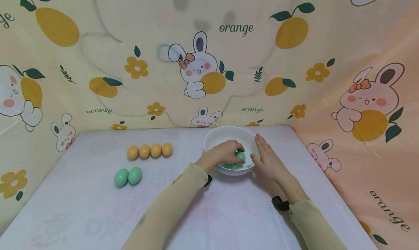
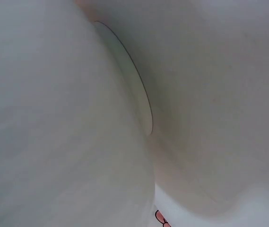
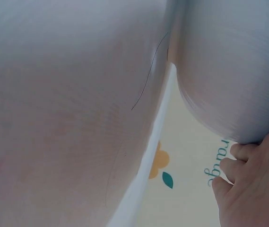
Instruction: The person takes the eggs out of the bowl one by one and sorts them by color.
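Note:
In the head view a white bowl [image 1: 229, 133] stands near the back of the table, right of the middle. My left hand [image 1: 223, 151] reaches over its rim, with thumb and fingers around a green egg [image 1: 240, 155] inside. More green [image 1: 233, 166] shows beneath that egg, partly hidden by the hand. Against the bowl's right side rests my right hand [image 1: 269, 160], its fingers straight. The right wrist view has the right hand [image 3: 255, 182] touching the bowl's outer wall [image 3: 233, 71]. Pale, blurred surfaces fill the left wrist view, and no egg can be made out there.
Several orange eggs [image 1: 144, 151] form a row on the left part of the table [image 1: 196, 213]. Two green eggs [image 1: 128, 177] lie side by side nearer the front. A patterned cloth backdrop [image 1: 147, 93] rises behind the table and along its sides.

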`<action>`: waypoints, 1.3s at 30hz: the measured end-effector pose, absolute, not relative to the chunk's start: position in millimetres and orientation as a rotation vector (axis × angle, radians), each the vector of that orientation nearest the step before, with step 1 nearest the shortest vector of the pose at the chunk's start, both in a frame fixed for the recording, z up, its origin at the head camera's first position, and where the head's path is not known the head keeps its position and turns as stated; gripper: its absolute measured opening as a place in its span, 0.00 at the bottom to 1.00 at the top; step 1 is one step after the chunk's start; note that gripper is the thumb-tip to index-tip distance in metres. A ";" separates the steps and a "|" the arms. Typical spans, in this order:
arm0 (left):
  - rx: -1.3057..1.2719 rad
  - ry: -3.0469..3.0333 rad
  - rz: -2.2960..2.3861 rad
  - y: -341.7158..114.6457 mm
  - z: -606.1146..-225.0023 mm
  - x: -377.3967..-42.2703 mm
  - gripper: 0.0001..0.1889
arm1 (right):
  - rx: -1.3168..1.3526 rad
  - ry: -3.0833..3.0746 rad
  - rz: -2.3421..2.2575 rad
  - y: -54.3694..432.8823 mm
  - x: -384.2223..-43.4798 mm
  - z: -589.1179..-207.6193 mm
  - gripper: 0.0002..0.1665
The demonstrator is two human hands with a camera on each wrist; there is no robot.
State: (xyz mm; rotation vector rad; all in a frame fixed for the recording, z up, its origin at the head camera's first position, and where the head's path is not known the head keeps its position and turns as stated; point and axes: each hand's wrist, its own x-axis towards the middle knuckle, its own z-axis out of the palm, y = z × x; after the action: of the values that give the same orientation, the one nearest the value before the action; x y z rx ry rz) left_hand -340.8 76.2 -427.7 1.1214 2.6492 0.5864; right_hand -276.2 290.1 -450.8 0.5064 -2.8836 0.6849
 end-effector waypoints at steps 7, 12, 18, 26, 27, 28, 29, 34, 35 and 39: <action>1.127 2.664 0.578 76.2 -428.4 -341.0 0.23 | 0.510 -2.882 0.695 290.4 -275.5 -450.2 0.46; 1.130 2.671 0.608 74.5 -427.8 -339.9 0.23 | 0.514 -2.875 0.685 290.3 -276.5 -450.9 0.46; 1.145 2.673 0.671 71.2 -426.1 -339.6 0.23 | 0.525 -2.865 0.676 289.8 -276.9 -451.9 0.45; 1.198 2.678 0.728 66.1 -417.1 -338.6 0.25 | 0.499 -2.883 0.680 289.4 -275.3 -450.6 0.46; 1.206 2.677 0.739 64.8 -414.9 -337.8 0.25 | 0.500 -2.883 0.678 289.4 -275.1 -450.6 0.46; 1.218 2.677 0.752 63.4 -412.8 -337.0 0.25 | 0.500 -2.880 0.679 289.5 -275.0 -450.8 0.46; 1.224 2.677 0.766 62.0 -410.6 -336.3 0.25 | 0.504 -2.876 0.677 289.6 -275.2 -451.1 0.46; 1.241 2.684 0.846 53.2 -398.1 -330.5 0.25 | 0.514 -2.858 0.690 289.6 -275.1 -451.1 0.45; 1.242 2.690 0.859 51.4 -396.0 -329.3 0.25 | 0.513 -2.861 0.691 289.3 -275.0 -450.8 0.45; 1.249 2.719 0.901 43.5 -388.8 -324.4 0.26 | 0.490 -2.884 0.693 289.1 -275.4 -450.7 0.46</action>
State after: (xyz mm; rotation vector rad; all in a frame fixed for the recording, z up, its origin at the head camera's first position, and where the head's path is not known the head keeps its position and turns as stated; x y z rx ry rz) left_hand -324.4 43.5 -388.8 1.2488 2.7188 0.9014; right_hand -275.4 289.1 -450.7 0.4902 -2.8838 0.6933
